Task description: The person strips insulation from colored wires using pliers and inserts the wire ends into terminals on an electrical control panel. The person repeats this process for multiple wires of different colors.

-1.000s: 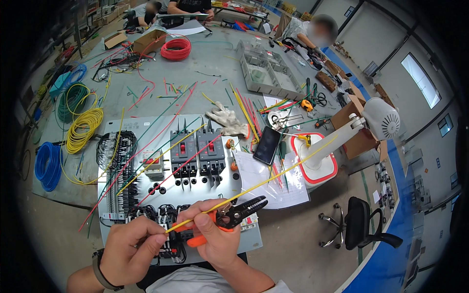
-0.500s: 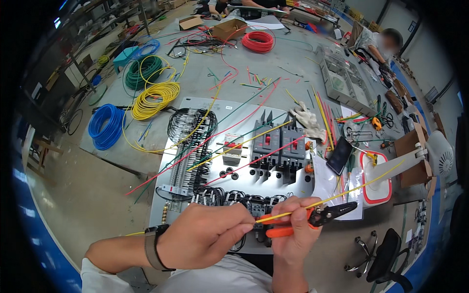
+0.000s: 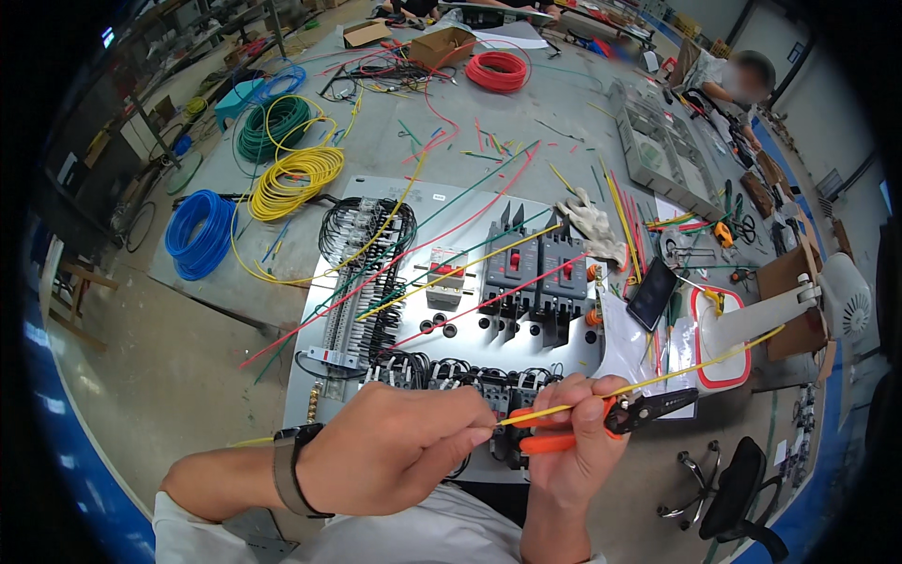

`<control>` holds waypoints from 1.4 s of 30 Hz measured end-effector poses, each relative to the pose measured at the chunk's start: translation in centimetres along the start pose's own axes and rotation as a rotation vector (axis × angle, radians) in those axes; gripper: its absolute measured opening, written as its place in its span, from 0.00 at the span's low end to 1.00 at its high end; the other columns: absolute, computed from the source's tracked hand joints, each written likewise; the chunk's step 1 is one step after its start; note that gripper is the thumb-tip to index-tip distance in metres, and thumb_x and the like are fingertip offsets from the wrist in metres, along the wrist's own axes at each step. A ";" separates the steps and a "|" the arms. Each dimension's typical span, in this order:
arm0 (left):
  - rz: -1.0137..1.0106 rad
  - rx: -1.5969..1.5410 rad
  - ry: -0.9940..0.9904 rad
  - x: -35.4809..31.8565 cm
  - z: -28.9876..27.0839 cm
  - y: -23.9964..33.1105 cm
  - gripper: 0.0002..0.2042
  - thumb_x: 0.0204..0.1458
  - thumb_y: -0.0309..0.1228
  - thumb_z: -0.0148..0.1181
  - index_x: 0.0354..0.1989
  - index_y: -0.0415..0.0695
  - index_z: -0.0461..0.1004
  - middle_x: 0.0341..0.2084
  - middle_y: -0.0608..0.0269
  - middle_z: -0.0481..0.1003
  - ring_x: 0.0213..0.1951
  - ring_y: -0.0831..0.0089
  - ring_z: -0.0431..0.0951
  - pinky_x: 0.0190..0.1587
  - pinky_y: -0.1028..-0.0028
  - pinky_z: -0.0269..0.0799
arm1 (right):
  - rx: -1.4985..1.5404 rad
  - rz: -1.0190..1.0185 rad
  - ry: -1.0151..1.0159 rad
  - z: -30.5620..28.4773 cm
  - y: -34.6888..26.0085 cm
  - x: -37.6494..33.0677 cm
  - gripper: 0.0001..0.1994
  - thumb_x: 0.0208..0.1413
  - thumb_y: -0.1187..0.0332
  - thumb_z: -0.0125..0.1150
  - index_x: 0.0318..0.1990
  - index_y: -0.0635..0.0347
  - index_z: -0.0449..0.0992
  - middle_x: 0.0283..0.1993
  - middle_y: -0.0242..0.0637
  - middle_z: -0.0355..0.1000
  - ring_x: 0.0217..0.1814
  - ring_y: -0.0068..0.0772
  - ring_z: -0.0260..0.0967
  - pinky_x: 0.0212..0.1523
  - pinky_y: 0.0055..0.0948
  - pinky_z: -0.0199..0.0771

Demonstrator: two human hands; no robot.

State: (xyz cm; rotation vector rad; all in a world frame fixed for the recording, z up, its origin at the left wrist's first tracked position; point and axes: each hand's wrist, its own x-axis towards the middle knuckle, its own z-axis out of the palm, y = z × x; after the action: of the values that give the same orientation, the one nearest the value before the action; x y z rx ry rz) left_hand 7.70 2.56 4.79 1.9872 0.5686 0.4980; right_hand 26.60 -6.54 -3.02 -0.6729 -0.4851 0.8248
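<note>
My left hand (image 3: 395,446), with a watch band at the wrist, pinches one end of a yellow wire (image 3: 700,360) between thumb and forefinger. The wire slants up to the right, passing through my right hand (image 3: 575,442), whose thumb and fingers close on it. That same hand also grips wire strippers (image 3: 648,411) by their orange handles, the black jaws pointing right. Both hands are over the near edge of a metal mounting plate (image 3: 423,202). On it sit a terminal strip (image 3: 352,305) with black wires, two circuit breakers (image 3: 536,268) and a smaller breaker (image 3: 446,277).
Blue (image 3: 200,235), yellow (image 3: 296,181), green (image 3: 272,129) and red (image 3: 496,75) wire coils lie on the table. Loose wires cross the plate. To the right are a glove (image 3: 594,228), a phone (image 3: 652,293), a white fan (image 3: 841,296) and a parts tray (image 3: 662,155). A person is at the far right.
Both hands have moved slightly right, still holding the wire and strippers. The wire's free end has dipped a little. The view has shifted slightly.
</note>
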 end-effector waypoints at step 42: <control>-0.370 -0.057 0.040 -6.0 -3.5 -1.5 0.03 0.62 0.24 0.64 0.37 0.37 0.81 0.21 0.62 0.80 0.23 0.76 0.81 0.27 0.76 0.72 | -0.294 -0.469 0.432 -15.0 -9.1 10.0 0.12 0.72 0.66 0.61 0.56 0.63 0.75 0.42 0.36 0.78 0.43 0.33 0.78 0.45 0.38 0.82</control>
State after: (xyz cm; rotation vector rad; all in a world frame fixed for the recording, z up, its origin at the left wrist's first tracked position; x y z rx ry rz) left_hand 0.68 2.15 4.34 1.7674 0.9149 0.3202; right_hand 46.49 -8.37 -5.63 -0.9353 -0.3495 0.1542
